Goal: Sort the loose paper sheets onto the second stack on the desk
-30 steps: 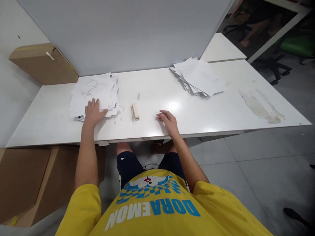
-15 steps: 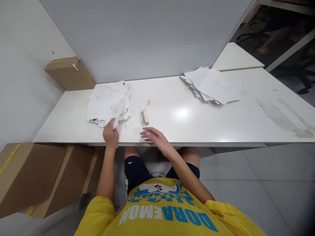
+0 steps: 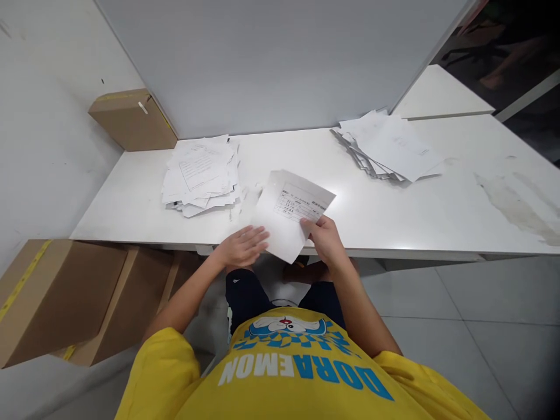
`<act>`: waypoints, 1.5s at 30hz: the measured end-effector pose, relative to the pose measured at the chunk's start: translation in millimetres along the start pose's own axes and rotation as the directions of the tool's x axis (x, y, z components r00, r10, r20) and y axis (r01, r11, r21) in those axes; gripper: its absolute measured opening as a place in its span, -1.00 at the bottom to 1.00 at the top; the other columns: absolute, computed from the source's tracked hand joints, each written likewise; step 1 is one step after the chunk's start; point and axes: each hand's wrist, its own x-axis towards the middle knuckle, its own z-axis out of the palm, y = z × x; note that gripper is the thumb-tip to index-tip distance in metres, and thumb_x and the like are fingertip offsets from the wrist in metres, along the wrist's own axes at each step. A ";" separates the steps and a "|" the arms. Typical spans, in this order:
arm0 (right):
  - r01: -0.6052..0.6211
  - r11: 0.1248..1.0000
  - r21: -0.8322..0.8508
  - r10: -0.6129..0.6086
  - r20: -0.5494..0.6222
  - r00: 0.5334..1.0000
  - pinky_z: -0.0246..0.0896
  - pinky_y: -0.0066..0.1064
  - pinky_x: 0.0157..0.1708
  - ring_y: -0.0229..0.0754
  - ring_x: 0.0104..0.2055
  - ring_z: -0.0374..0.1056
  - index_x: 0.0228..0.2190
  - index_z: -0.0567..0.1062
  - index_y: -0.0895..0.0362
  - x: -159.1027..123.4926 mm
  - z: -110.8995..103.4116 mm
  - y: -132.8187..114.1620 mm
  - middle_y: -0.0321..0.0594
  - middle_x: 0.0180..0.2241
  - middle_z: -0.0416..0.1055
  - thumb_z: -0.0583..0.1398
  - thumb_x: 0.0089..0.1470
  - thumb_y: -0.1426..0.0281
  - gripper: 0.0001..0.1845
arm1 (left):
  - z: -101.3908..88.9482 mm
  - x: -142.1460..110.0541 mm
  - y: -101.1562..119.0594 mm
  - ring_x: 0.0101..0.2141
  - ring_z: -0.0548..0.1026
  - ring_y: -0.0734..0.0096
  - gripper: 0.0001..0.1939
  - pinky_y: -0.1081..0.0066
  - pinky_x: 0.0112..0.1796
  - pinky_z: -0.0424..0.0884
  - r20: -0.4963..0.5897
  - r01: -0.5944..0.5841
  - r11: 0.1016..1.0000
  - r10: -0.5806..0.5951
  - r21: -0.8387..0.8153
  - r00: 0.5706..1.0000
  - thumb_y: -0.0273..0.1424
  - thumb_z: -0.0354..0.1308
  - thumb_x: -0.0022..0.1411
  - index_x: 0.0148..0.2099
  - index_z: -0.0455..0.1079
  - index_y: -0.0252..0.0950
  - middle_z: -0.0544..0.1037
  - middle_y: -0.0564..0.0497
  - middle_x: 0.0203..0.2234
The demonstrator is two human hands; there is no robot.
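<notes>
Ok so there's a white desk, with a messy paper stack toward its back right and a second paper pile on its left. One printed sheet is up over the desk's front edge, right hand pinching it. Left hand, fingers stretched out, is at that edge too; can't tell if it's touching paper.

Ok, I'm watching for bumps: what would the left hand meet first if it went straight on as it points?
The sheet of paper held in the right hand; it lies by the fingertips of the left hand, though this view leaves unclear whether they touch.
</notes>
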 end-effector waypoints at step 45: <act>-0.068 0.976 0.209 0.001 0.305 0.952 0.42 -0.02 -0.01 0.14 0.00 0.48 -0.09 0.52 0.10 -3.4 30.1 17.0 -0.08 -0.09 0.58 0.37 -0.16 0.13 -0.43 | -15.3 -11.1 65.4 0.18 0.42 0.17 -0.54 0.02 0.13 0.40 -0.249 0.195 0.980 -0.195 -0.026 0.949 -0.51 -0.04 0.28 0.19 0.35 -0.19 0.58 -0.10 0.02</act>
